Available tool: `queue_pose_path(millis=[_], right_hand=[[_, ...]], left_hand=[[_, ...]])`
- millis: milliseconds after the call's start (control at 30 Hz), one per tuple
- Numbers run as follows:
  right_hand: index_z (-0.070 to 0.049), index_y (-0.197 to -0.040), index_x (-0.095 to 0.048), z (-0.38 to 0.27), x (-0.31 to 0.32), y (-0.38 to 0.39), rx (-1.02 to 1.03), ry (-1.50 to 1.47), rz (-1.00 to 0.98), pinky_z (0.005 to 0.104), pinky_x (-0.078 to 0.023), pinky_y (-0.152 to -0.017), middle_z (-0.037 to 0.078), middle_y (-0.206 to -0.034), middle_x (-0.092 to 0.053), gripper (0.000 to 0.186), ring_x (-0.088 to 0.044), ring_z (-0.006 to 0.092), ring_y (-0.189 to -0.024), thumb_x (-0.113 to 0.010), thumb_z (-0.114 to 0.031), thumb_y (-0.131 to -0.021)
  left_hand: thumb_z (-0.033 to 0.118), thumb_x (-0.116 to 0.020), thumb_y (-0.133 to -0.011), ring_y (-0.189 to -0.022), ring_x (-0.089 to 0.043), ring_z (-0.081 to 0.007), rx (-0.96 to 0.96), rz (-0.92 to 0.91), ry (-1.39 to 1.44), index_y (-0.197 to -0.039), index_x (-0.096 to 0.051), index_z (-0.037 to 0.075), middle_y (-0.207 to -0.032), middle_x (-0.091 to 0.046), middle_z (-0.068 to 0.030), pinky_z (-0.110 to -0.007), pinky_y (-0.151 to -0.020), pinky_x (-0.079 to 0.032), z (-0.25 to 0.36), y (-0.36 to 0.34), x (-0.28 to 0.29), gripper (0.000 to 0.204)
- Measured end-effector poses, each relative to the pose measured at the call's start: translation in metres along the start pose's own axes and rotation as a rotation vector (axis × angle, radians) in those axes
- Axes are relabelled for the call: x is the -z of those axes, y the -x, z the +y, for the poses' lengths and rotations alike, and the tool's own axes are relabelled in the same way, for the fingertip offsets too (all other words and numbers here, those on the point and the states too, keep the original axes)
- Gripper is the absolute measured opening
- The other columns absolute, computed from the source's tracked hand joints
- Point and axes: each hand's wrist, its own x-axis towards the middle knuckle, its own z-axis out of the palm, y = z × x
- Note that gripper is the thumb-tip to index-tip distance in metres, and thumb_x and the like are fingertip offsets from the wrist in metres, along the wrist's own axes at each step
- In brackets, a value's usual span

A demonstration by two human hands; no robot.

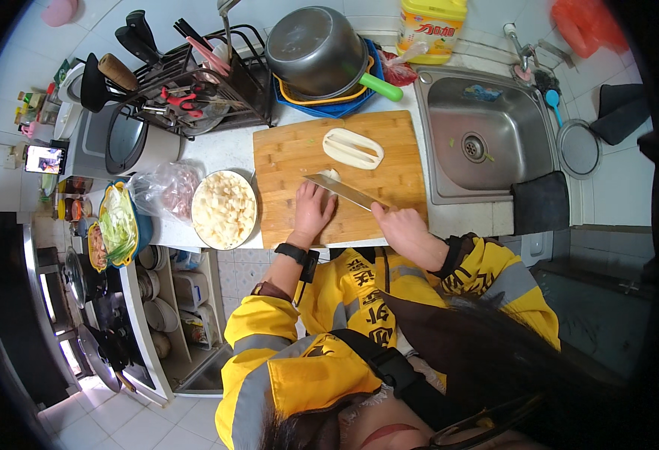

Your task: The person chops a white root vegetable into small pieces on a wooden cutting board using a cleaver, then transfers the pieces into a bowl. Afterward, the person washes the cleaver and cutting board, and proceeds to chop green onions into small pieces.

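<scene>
Pale counter (464,219) spreads before you in a tiled kitchen, with your yellow sleeves (258,322) nearest. Your right hand (403,231) has its fingers clamped around the handle of the knife (350,195), whose blade slants leftward over the wooden board (284,150). Your left hand (314,212) reaches over the board's near half, fingers close together and bent just beside the blade; whether they grip anything cannot be told. A small white piece (330,174) lies at the blade's far side. To your left, beside the board, a bowl (228,248) is heaped with pale cubes (224,208), and a clear bag (168,191) sits next to it. Long peeled pieces (353,148) lie together on the board's far half, beyond the knife. To your right is the steel sink (449,135). Farther back, a dark rack (247,90) stands left of an upturned pot (311,49), with a yellow jug (433,34) to the pot's right.
</scene>
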Motion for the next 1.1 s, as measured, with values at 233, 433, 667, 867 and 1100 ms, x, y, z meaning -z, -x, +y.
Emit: queue_pose_path(millis=[233,433,667,867,1100], right_hand=[[-0.002,-0.098,-0.042,0.023,-0.024,-0.039,0.027,-0.129,-0.096,0.0381,-0.051,-0.051,0.014,-0.062,-0.061,0.021,-0.064,0.0294,-0.060,-0.049,-0.005,-0.078],[0.000,-0.103,-0.041,0.022,-0.014,-0.024,0.103,-0.157,-0.019,0.0409,-0.049,-0.050,0.016,-0.062,-0.060,0.028,-0.062,0.0325,-0.059,-0.050,-0.002,-0.076],[0.001,-0.101,-0.042,0.005,-0.020,-0.036,0.098,-0.153,-0.062,0.0390,-0.050,-0.049,0.016,-0.062,-0.060,0.025,-0.062,0.0317,-0.057,-0.049,-0.002,-0.077],[0.000,-0.103,-0.041,0.021,-0.024,-0.038,0.049,-0.260,-0.039,0.0419,-0.049,-0.052,0.016,-0.063,-0.061,0.026,-0.062,0.0346,-0.061,-0.048,-0.002,-0.078],[0.000,-0.102,-0.042,-0.002,-0.005,-0.024,0.080,-0.211,-0.129,0.0428,-0.049,-0.055,0.018,-0.066,-0.061,0.026,-0.062,0.0353,-0.064,-0.048,0.000,-0.077]], left_hand=[[0.012,-0.064,-0.074,-0.101,-0.046,-0.0368,-0.035,0.040,0.081,-0.105,-0.056,0.001,-0.106,-0.051,-0.0175,-0.044,-0.090,-0.037,0.000,-0.003,0.001,0.034],[0.014,-0.065,-0.073,-0.101,-0.047,-0.0347,-0.055,0.069,0.092,-0.101,-0.057,0.001,-0.105,-0.052,-0.0158,-0.043,-0.088,-0.039,0.000,0.006,0.007,0.032],[0.015,-0.066,-0.073,-0.101,-0.047,-0.0345,-0.015,0.060,0.020,-0.103,-0.057,0.002,-0.107,-0.051,-0.0163,-0.043,-0.087,-0.039,-0.004,0.010,0.002,0.033],[0.014,-0.067,-0.072,-0.104,-0.046,-0.0329,0.011,0.113,0.153,-0.104,-0.057,0.003,-0.109,-0.051,-0.0149,-0.042,-0.089,-0.037,0.000,0.013,0.007,0.036],[0.015,-0.069,-0.070,-0.103,-0.046,-0.0326,-0.010,0.095,0.054,-0.107,-0.056,0.004,-0.109,-0.051,-0.0147,-0.041,-0.090,-0.037,-0.003,0.028,0.009,0.040]])
